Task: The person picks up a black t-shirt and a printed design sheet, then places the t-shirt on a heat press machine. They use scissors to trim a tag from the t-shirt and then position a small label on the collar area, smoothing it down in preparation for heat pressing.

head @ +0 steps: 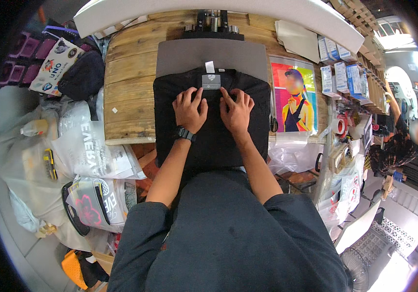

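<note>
A black T-shirt [212,120] lies spread over the grey platen [212,54] of what looks like a heat press, its neckline away from me. Just below the collar sits a small clear film with a pale print [211,81]. My left hand [190,111], with a black digital watch [185,134] on its wrist, rests fingertips-down at the film's lower left corner. At the lower right corner, my right hand [236,111] touches down with its index fingertip, other fingers bent on the cloth. A white tag [209,66] stands up from the collar.
Right of the shirt, a colourful printed portrait [295,95] lies in clear plastic beside scissors [273,123]. Small boxes [347,80] stand farther right. A metal hinge with a spring [214,25] and a long white panel [212,7] are beyond the platen. Plastic bags [88,149] crowd the left. Another person [395,146] is at far right.
</note>
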The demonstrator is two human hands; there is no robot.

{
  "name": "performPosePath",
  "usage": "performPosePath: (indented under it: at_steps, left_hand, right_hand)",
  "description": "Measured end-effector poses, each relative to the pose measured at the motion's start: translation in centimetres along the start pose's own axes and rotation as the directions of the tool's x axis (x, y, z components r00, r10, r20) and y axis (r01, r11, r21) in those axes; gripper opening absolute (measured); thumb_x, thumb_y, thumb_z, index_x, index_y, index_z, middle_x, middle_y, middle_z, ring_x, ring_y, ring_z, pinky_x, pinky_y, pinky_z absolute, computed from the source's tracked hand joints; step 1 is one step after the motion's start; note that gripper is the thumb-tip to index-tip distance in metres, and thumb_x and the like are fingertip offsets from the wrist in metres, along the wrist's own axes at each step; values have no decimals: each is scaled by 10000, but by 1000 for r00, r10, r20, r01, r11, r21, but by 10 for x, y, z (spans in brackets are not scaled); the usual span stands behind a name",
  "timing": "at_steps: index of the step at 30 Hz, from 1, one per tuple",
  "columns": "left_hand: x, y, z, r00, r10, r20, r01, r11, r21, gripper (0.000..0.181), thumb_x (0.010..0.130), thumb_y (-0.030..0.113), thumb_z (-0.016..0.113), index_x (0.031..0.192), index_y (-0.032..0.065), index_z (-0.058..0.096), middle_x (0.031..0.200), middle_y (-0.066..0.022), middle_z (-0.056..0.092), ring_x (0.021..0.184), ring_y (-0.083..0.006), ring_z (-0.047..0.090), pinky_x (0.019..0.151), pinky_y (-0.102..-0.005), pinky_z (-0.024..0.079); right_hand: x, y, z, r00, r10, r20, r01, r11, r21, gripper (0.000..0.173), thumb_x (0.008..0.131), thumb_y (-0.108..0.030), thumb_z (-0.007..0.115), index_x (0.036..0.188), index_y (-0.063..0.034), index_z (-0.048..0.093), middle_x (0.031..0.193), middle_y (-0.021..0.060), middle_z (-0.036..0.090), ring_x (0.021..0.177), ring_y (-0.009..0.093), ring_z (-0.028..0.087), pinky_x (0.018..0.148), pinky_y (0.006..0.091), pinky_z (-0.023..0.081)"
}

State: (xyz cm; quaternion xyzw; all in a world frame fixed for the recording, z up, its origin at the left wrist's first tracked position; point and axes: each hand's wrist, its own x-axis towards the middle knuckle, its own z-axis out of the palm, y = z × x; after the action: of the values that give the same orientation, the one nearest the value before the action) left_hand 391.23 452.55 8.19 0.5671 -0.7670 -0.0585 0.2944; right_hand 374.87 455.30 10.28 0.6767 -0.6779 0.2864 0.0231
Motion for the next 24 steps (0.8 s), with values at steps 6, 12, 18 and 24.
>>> performPosePath:
  at_steps: [6, 12, 18, 24]
  left_hand:
    - [0, 2, 1, 1000, -2, 8, 2, 1000, -3, 330, 894, 244, 608, 1195, 136, 692, 1235, -27, 583, 1106, -267, 527, 920, -458, 417]
    - [0, -1, 0, 999, 19, -43, -17, 999, 29, 308, 889, 246, 597, 1148, 125, 712, 1180, -41, 599, 1091, -274, 538, 905, -459, 437]
    - [1, 1, -1, 999, 17, -48, -17, 1000, 4, 294, 876, 233, 611, 1130, 131, 719, 1174, -29, 602, 1075, -274, 543, 896, -461, 439]
    - [2, 4, 2, 999, 22, -47, -22, 1000, 8, 287, 875, 235, 609, 1119, 133, 722, 1166, -24, 599, 1079, -273, 539, 882, -457, 439]
  right_hand:
    - [0, 4, -1, 1000, 3, 3, -3, 1000, -9, 342, 873, -221, 646, 1213, -198, 664, 1087, 77, 571, 1054, 276, 529, 965, 482, 358]
    - [0, 2, 0, 1000, -1, 0, 1, 1000, -14, 335, 867, -220, 647, 1201, -200, 664, 1092, 73, 571, 1056, 277, 529, 956, 485, 365]
    - [0, 2, 2, 1000, 12, 3, -12, 1000, -5, 332, 860, -217, 650, 1190, -202, 678, 1104, 73, 570, 1061, 279, 526, 961, 480, 362]
    - [0, 5, 1, 1000, 23, -6, -23, 1000, 4, 333, 861, -227, 651, 1191, -200, 680, 1103, 73, 567, 1063, 280, 524, 964, 477, 363]
